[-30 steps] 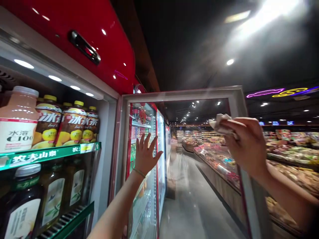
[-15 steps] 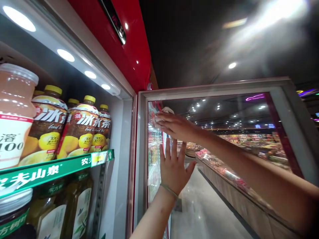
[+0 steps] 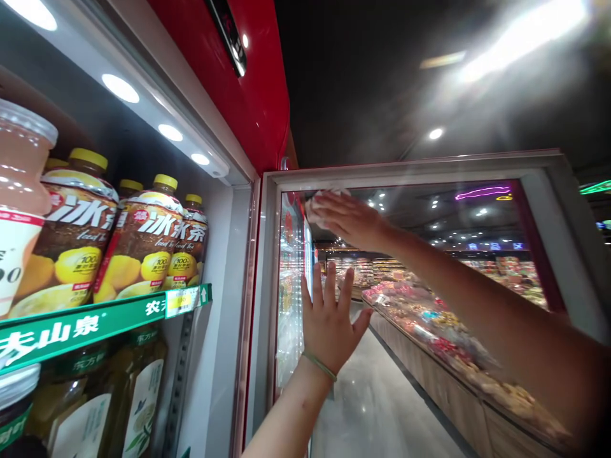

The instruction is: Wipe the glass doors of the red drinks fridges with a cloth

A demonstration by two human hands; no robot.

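A glass cooler door (image 3: 410,166) with a grey frame stands swung open in front of me. Against the upper left of its pane, my right hand (image 3: 358,219) presses a crumpled whitish cloth (image 3: 316,211), part of which is covered by the fingers. Lower down, my left hand (image 3: 331,324) lies on the same glass, fingers spread and holding nothing. A thin green band circles the left wrist.
Left of the door, cooler shelves hold iced tea bottles (image 3: 143,235) with yellow caps above a green shelf strip (image 3: 109,327), and dark bottles (image 3: 143,394) below. Through the glass I see a long display counter (image 3: 429,356) and the aisle floor (image 3: 377,407).
My right hand has slid up and to the right across the glass with the cloth. My left hand keeps its place on the pane, while the view has shifted slightly.
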